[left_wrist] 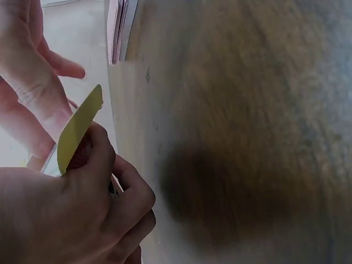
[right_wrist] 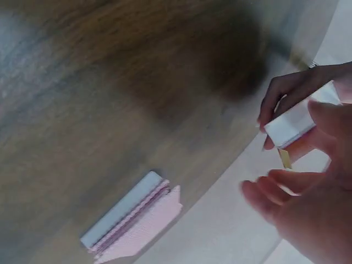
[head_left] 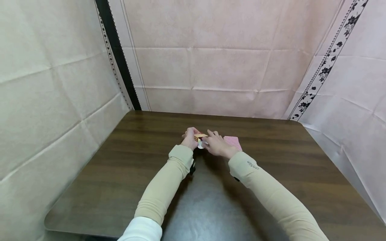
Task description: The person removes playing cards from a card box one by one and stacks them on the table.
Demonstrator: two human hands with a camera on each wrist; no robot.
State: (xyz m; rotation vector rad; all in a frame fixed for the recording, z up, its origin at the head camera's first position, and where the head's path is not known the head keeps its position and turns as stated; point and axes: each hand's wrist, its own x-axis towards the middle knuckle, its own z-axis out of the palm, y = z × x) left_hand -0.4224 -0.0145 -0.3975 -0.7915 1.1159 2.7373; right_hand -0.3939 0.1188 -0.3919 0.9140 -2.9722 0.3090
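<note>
My left hand (head_left: pixel 190 139) grips a small card box with red and yellow stripes (head_left: pixel 199 135) over the far middle of the table. The left wrist view shows its yellow flap (left_wrist: pixel 80 131) standing up beyond the curled fingers. A white block-like face with a thin pink line (right_wrist: pixel 297 122) shows at the box in the right wrist view. My right hand (head_left: pixel 217 145) reaches in from the right, its thumb at that white face and its other fingers spread apart from it. Just right of this hand lies a pink-backed deck of cards (head_left: pixel 232 142).
The dark brown wooden table (head_left: pixel 135 174) has rounded corners. Pale creased cloth (head_left: pixel 217 67) hangs behind it and on both sides. In the right wrist view the deck's top cards (right_wrist: pixel 148 220) lie slanted over the rest.
</note>
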